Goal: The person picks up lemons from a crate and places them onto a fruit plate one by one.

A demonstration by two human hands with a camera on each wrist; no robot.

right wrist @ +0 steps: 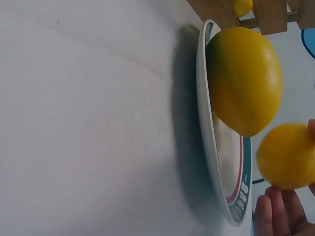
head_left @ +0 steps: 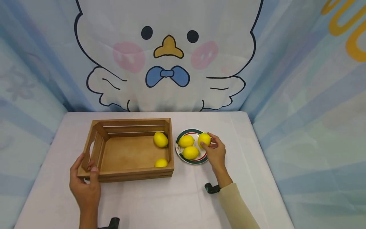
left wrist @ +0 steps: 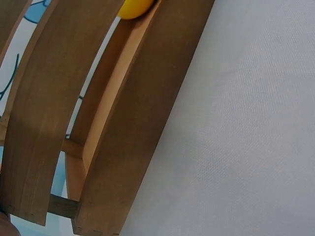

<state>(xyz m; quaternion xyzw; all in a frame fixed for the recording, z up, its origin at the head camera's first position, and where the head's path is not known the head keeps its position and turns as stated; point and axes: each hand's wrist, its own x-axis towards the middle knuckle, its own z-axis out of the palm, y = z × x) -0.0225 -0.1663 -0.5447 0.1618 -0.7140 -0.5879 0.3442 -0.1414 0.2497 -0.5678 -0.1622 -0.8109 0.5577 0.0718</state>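
Observation:
My right hand (head_left: 216,153) pinches a yellow lemon (head_left: 204,140) over the right side of a round plate (head_left: 193,163) with a green and red rim. Two more lemons (head_left: 190,153) lie on the plate's left half. In the right wrist view the held lemon (right wrist: 287,156) appears beside a nearer lemon (right wrist: 246,81) on the plate. My left hand (head_left: 85,184) grips the front left corner of a wooden crate (head_left: 125,176), its thumb over the top edge. Inside the crate, a lemon (head_left: 161,140) sits at the back right and another lemon (head_left: 161,163) at the front right, partly hidden by the front wall.
Under everything is a table with a white cloth (head_left: 160,203). The plate stands just right of the crate. A printed curtain (head_left: 168,95) with a cartoon bird hangs behind the table's far edge, and blue curtains (head_left: 308,136) close off both sides.

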